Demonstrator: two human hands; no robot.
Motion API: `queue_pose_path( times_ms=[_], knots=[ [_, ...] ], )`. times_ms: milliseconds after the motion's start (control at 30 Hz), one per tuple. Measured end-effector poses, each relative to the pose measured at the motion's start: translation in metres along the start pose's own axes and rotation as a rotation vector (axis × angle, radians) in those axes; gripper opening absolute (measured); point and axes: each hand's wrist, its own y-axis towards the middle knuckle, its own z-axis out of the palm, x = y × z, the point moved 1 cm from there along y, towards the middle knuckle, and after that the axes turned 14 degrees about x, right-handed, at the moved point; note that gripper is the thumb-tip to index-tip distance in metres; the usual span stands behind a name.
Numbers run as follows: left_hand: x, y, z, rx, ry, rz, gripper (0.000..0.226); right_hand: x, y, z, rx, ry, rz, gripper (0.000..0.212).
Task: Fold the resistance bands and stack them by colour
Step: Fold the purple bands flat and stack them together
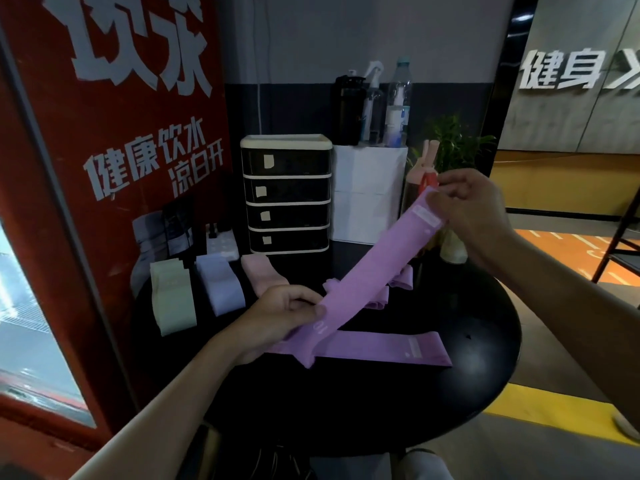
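Round black table (485,375): folded bands are sorted by colour at far left, as pale green stack (171,303), lilac stack (221,285) and pink stack (259,275). A long purple fabric resistance band (374,268) is held taut above the table, likely flattened for folding: near end pinched by left hand (277,317), far end by right hand (467,206).
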Motion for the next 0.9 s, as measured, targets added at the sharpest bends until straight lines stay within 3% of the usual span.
queue_pose_path(
  times_ms=[133,400,733,900],
  knots=[
    [0.005,-0.016,-0.017,-0.034,-0.009,0.007,0.021,-0.021,-0.019,-0.008,0.003,0.000,0.052,0.027],
    [0.017,-0.030,-0.041,-0.360,-0.086,0.038,0.022,-0.083,-0.060,-0.005,0.109,-0.081,0.210,0.028],
    [0.037,-0.030,-0.040,-0.525,0.186,0.102,0.017,-0.138,-0.099,0.004,0.208,-0.350,0.270,0.023],
    [0.050,-0.025,-0.036,-0.602,0.312,0.126,0.020,-0.142,-0.108,0.009,0.185,-0.327,0.286,0.030]
  ],
)
